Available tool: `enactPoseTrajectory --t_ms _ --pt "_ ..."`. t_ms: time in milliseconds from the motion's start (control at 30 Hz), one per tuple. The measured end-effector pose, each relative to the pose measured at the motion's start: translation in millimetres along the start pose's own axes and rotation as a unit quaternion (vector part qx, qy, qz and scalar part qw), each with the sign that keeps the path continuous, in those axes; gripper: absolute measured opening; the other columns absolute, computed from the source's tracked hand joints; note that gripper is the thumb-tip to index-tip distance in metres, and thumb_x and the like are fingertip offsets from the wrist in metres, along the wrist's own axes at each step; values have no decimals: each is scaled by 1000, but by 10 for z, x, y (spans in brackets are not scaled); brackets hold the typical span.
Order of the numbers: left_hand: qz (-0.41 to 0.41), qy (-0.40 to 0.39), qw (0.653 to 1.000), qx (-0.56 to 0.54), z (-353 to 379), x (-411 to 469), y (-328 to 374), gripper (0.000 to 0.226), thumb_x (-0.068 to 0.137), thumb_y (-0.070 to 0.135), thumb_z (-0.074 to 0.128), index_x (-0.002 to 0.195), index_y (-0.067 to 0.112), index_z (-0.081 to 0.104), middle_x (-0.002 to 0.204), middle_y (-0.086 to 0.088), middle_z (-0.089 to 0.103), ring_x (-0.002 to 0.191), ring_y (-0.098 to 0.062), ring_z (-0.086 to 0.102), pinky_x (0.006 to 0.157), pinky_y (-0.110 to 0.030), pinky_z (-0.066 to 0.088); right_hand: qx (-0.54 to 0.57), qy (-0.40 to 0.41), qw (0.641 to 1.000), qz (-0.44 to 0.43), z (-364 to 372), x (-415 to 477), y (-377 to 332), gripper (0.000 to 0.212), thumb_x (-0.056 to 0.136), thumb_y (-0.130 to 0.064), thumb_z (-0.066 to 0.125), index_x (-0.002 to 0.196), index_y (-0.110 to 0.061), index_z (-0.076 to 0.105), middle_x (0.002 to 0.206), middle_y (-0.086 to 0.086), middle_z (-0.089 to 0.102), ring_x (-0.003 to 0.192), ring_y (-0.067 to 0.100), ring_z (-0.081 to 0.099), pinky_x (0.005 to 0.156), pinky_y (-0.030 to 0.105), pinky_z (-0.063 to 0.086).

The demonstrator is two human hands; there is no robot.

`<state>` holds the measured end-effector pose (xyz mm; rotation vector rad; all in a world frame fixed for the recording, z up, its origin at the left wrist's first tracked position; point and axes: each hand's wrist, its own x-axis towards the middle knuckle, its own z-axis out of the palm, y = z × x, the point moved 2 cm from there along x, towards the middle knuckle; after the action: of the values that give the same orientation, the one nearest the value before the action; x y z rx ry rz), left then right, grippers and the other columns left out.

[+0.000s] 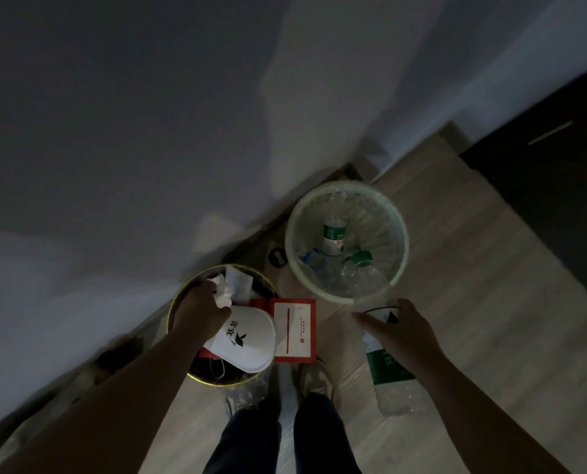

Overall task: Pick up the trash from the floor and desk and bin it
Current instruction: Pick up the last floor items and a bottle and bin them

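Two bins stand on the floor (pixel 456 268) close to the wall (pixel 114 131): a dark bin (pixel 174 304) with a gold rim on my left, and a pale bin (pixel 404 241) with a clear liner, apart from it, ahead and to the right. My left hand (pixel 201 313) is over the dark bin, inside its rim, back uppermost, with the fingers curled down on a crumpled white tissue (pixel 223 293); the tissue is pinched at the fingertips, above the bin's contents. A white slipper (pixel 247 340) with dark print lies across the dark bin's near side, just beside that hand. A red pack (pixel 294 331) with a white face leans over the rim on the right, touching the slipper. My right hand (pixel 398 328) is near the pale bin's near edge, outside it, above the floor. It is closed on a clear bottle (pixel 388 367) with a green label, which runs back under the wrist; the fingers beneath are hidden, so the exact hold cannot be confirmed. Binned bottles (pixel 335 239) lie at the bottom of the pale bin, some with green caps or labels. One shoe (pixel 314 378) shows below, between the two arms. Lighting is poor; fine detail is unclear.
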<state>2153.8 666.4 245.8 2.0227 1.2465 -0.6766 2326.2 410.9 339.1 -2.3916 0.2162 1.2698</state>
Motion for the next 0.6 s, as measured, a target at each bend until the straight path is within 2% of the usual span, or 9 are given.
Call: enactPoseTrajectory --t_ms 100,167,267,333,433,500,600 --pt "20 -2 999 44 -17 -24 34 48 80 21 69 124 10 53 113 -10 63 98 -25 61 81 -37 53 -25 -2 1000 16 -17 105 -25 74 78 -42 75 133 -7 40 114 8 53 94 19 51 74 27 40" --pt "36 -7 995 91 -27 -46 66 43 83 23 66 123 11 55 113 -9 62 97 -23 61 78 -33 53 -49 -13 998 42 -50 228 -42 78 77 -40 76 135 -5 37 115 11 52 92 21 48 75 29 41" --pt "72 -7 988 136 -16 -68 107 42 85 26 64 124 13 55 115 -6 62 103 -21 60 79 -27 48 -74 -34 994 76 -105 415 -131 81 75 -35 77 136 -3 34 109 12 48 94 27 53 73 31 45" --pt "91 -11 985 147 -15 -82 146 39 85 28 64 121 14 56 114 -5 62 105 -20 59 80 -26 47 -76 -37 994 65 -132 541 -219 82 73 -34 79 136 -1 38 109 11 50 94 24 53 67 27 44" --pt "115 -6 980 160 -26 -102 206 39 86 29 63 121 14 55 117 -4 61 109 -20 57 87 -29 48 -72 -6 997 32 -166 682 -335 91 61 -47 82 132 -5 44 107 10 59 89 23 61 55 24 43" --pt "128 -4 977 170 -40 -128 243 39 87 29 62 122 13 55 120 -5 60 112 -22 56 91 -31 46 -64 17 998 11 -190 697 -390 99 55 -54 78 135 -7 42 113 12 62 96 26 63 61 28 49" --pt "149 -11 972 182 -71 -189 307 40 87 30 62 122 14 54 120 -3 61 111 -21 57 91 -30 46 -86 20 996 -5 -198 608 -413 89 68 -45 75 140 -8 37 124 13 57 109 27 57 72 30 43"
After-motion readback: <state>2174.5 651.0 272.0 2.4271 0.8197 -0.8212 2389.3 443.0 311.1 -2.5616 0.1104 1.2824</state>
